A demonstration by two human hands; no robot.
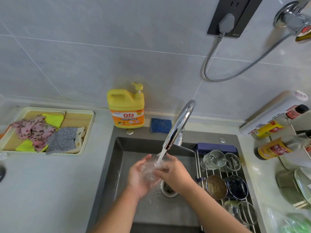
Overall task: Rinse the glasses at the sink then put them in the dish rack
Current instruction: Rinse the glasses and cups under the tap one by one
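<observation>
Glass (149, 170), clear, sits at frame centre over the sink (117, 165), under the faucet (180, 121) stream. Left hand (139, 179) cups it from below, and right hand (175, 174) grips its right side. Dish rack (199, 167), spanning the sink's right edge, holds clear glasses (213, 159) and two bowls (216, 186). Tray (89, 132), on the tabletop at left, holds cloths (38, 130). Bare basin floor shows below the hands.

The glass (149, 170) is a blur under the running water (161, 156), its right side covered by the right hand (175, 174). The drain (168, 188) is half hidden by that wrist. The wall tap (292, 19) and plates (303, 184) run off the right edge.
</observation>
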